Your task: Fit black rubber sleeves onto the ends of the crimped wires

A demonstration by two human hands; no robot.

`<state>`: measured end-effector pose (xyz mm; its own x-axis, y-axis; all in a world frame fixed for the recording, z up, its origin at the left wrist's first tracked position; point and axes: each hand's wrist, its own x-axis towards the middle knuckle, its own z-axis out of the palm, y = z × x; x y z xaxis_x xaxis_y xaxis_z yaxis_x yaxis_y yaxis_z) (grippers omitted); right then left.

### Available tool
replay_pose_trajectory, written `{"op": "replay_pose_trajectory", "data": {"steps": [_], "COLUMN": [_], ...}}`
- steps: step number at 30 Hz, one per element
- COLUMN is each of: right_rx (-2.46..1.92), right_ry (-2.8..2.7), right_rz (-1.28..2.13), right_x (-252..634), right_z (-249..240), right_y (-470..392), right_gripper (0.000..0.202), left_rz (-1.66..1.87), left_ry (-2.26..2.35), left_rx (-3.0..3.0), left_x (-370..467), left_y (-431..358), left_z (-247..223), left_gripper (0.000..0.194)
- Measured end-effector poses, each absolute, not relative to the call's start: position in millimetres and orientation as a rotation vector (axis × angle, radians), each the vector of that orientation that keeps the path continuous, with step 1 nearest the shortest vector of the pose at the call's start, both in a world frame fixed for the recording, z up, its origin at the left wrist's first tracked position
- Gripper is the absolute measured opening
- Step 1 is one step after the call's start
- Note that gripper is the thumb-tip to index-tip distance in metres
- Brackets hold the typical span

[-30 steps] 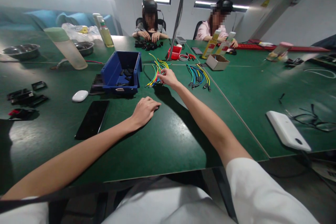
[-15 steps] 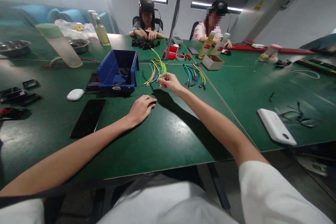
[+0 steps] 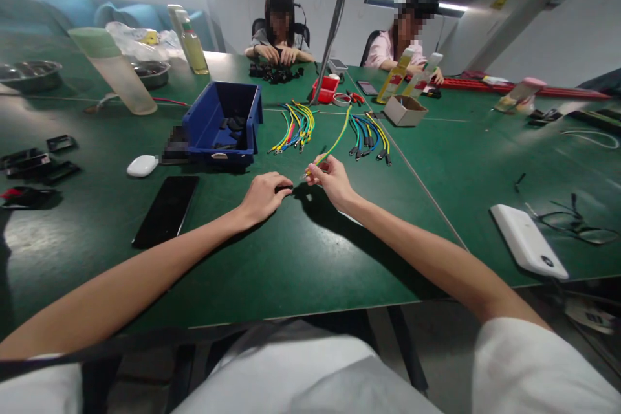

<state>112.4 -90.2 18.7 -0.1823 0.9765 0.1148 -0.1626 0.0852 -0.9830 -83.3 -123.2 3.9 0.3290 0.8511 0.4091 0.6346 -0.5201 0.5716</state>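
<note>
My right hand (image 3: 330,177) is pinching a likely light, springy yellow-green wire (image 3: 339,138) near one end; at nine o'clock, my left hand (image 3: 263,196) is curling, hold unclear.

Holds a yellow-green wire (image 3: 342,132) in the fingers (image 3: 317,173) of the right hand (image 3: 336,182), metal tip (image 3: 305,176) toward the left hand (image 3: 264,197). Rests the left hand on the green desk (image 3: 252,278), near that tip. Has a bundle of coloured wires (image 3: 305,124) beyond, and a second bundle with dark ends (image 3: 367,133) to the right. Has a blue bin (image 3: 237,156) of black pieces (image 3: 235,124) farther left, a black phone (image 3: 167,212) just nearer. Faces two people (image 3: 280,52) seated opposite.
</note>
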Motion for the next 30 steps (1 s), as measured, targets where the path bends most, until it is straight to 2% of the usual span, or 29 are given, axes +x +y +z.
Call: {"op": "replay_pose_trajectory", "data": {"steps": [9, 30], "right_rx": [-0.916, -0.835], "right_ry": [-1.164, -1.226], "right_rz": [1.277, 1.261], "right_x": [115, 113], "right_z": [-2, 5], "right_y": [-98, -112], "right_gripper": [0.037, 0.036], "left_rz": [0.999, 1.091], "left_ry": [1.301, 1.446], "left_rx": [2.269, 2.048], "left_x": [-82, -79], "left_y": [-125, -129], "left_z": [7, 17], "left_gripper": [0.008, 0.013]}}
